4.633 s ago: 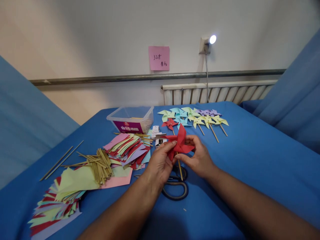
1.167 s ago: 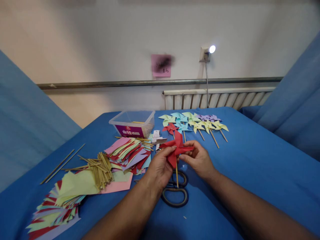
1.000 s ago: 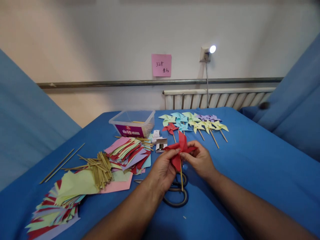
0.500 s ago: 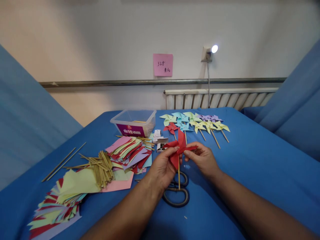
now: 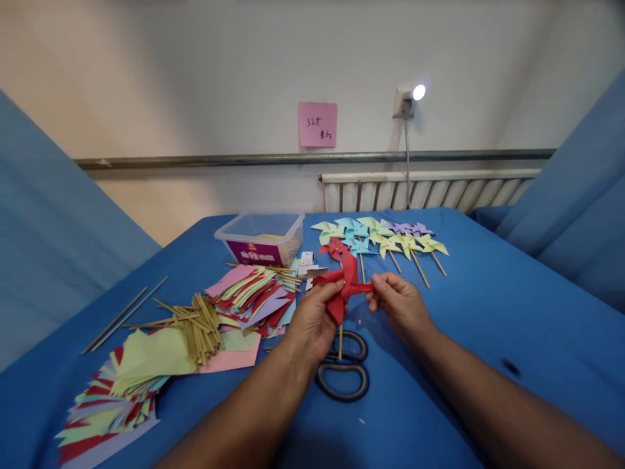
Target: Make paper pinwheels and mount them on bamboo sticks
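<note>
Red paper pinwheel [image 5: 343,286] on a thin stick, held above the middle of the blue tabletop [image 5: 488,306], over black scissors [image 5: 344,376].
Left hand [image 5: 310,322]: fingers closed, pinching the left blades, stick hanging below.
Right hand [image 5: 400,303]: thumb and forefinger closed on the right blade tip.
Far right: row of finished pinwheels [image 5: 383,238].
Far left: clear plastic box [image 5: 261,238] with a purple label; contents unclear beyond a pale stick or two.
Left: cut paper stack [image 5: 251,296], stick bundle [image 5: 198,319].

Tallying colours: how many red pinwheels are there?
2. One pinwheel is pinched between the left hand and right hand; the other red pinwheel lies on the table just beyond them. Others may be hidden.
</note>
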A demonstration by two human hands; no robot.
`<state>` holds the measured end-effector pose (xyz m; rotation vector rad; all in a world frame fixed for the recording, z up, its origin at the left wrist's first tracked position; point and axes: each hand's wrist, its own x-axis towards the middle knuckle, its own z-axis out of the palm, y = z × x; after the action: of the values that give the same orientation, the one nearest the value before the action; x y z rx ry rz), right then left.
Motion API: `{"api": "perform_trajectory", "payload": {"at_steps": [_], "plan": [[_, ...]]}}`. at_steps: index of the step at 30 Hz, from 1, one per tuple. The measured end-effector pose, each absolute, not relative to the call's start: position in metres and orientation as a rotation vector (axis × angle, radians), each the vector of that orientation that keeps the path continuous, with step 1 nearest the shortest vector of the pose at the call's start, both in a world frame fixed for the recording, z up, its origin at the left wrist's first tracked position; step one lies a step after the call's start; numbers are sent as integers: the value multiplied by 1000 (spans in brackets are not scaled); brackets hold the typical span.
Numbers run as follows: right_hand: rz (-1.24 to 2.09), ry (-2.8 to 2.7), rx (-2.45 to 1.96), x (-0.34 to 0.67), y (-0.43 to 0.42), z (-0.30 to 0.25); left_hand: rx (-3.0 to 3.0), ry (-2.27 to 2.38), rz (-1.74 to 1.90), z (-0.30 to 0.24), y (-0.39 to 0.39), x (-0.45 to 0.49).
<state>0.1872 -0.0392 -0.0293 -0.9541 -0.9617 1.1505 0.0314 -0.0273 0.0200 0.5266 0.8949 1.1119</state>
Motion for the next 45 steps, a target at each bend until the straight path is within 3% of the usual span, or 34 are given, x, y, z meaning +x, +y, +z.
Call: {"api": "perform_trajectory", "payload": {"at_steps": [10,23,45], "plan": [[1082,-983,-924,178,-46,-18,994,1097,1270,17,-28,31],[1242,-881,-864,184,-39,-24,589,963,966,28,-29,30],[1323,-931,-826,182,-42,-15,882,971,938,20,-26,27]]}}
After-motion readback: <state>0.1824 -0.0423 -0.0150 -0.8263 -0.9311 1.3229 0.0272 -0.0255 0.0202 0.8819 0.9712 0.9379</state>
